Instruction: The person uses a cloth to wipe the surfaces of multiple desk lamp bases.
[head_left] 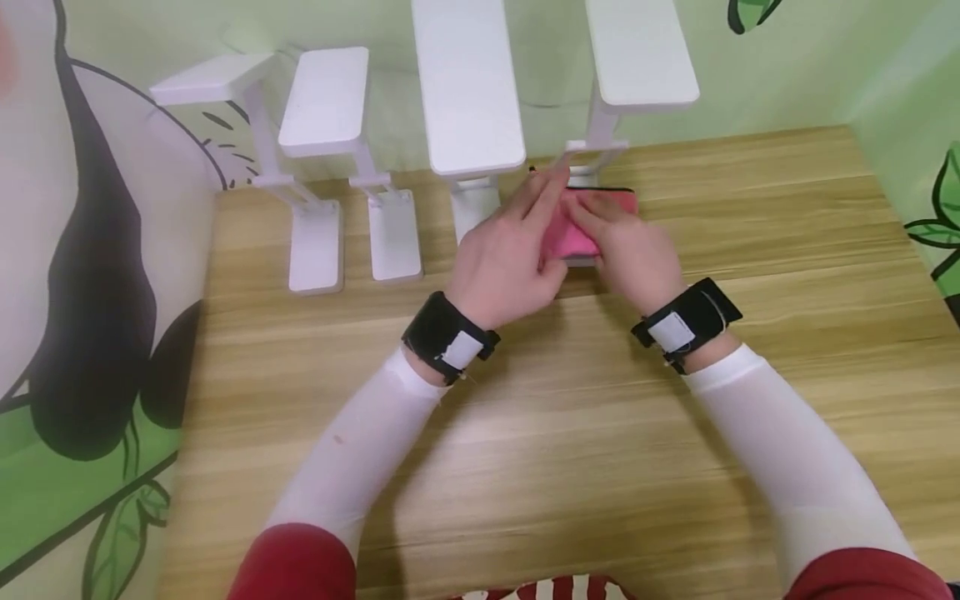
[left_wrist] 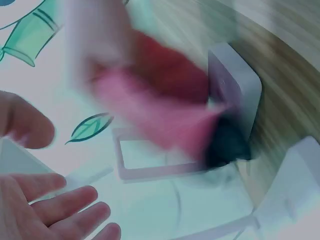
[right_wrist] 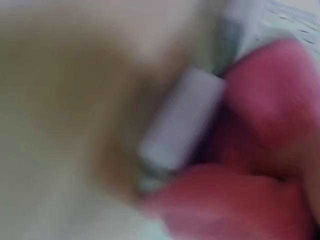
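A pink cloth (head_left: 573, 237) with a dark edge lies over the base of the rightmost white desk lamp (head_left: 645, 58). My right hand (head_left: 637, 254) holds this cloth, its fingers pressing into it against the base. On the cloth's left side is my left hand (head_left: 506, 258), its fingers extended toward the lamp's stem. In the left wrist view the left fingers (left_wrist: 70, 202) are spread loosely with nothing between them, and the cloth (left_wrist: 155, 120) is blurred in front of the lamp. The right wrist view is heavily blurred; the bunched cloth (right_wrist: 235, 200) surrounds a pale lamp part (right_wrist: 182, 117).
More white lamps stand in a row to the left: a large one (head_left: 468, 83), a smaller one (head_left: 326, 96) and the leftmost one (head_left: 213, 79). They stand along the back of the wooden table (head_left: 570, 433), against a painted wall (head_left: 780, 75).
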